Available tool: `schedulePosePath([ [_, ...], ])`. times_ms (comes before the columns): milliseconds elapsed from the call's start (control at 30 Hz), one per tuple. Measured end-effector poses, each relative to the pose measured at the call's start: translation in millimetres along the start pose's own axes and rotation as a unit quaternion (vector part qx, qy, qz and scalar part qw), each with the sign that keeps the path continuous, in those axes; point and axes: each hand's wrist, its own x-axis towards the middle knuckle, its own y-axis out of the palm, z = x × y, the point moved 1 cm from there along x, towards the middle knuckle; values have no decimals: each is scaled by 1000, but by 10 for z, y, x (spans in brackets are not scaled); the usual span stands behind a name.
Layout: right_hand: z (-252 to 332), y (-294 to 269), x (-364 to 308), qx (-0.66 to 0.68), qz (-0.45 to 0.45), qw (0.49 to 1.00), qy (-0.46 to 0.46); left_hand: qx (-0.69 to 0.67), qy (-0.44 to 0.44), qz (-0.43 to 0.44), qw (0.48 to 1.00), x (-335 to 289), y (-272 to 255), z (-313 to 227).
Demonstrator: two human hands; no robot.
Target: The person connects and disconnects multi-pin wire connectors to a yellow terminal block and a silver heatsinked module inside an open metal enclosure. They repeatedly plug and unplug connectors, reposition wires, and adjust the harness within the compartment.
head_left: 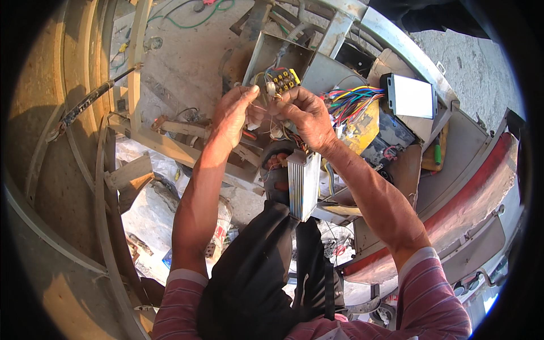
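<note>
Pinched between the fingers of my left hand (231, 116) is a thin wire, which runs across toward my right hand. My right hand (309, 118) is closed on thin wires, close below a white plastic connector (271, 89). Just beyond the fingertips lies a yellow-and-black terminal block (285, 80), with several coloured wires entering it from an open metal box (262, 54). Under my right wrist stands a finned metal controller box (303, 184), wires leaving its upper end near my knees. The exact wire ends are hidden by my fingers.
A second controller box (412, 95), silver and black, lies to the right with a bundle of coloured wires (354, 103) over a yellow piece (362, 127). Metal frame bars (164, 144) cross at left. A curved red panel (470, 207) borders the right side.
</note>
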Motion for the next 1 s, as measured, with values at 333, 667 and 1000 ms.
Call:
schedulePosePath([
  [333, 142, 95, 80, -86, -83, 987, 109, 15, -67, 16, 997, 307, 144, -85],
  [667, 119, 286, 371, -356, -124, 923, 74, -74, -64, 10, 995, 171, 204, -125],
  [1000, 372, -107, 577, -390, 46, 914, 98, 384, 246, 70, 887, 270, 165, -437],
])
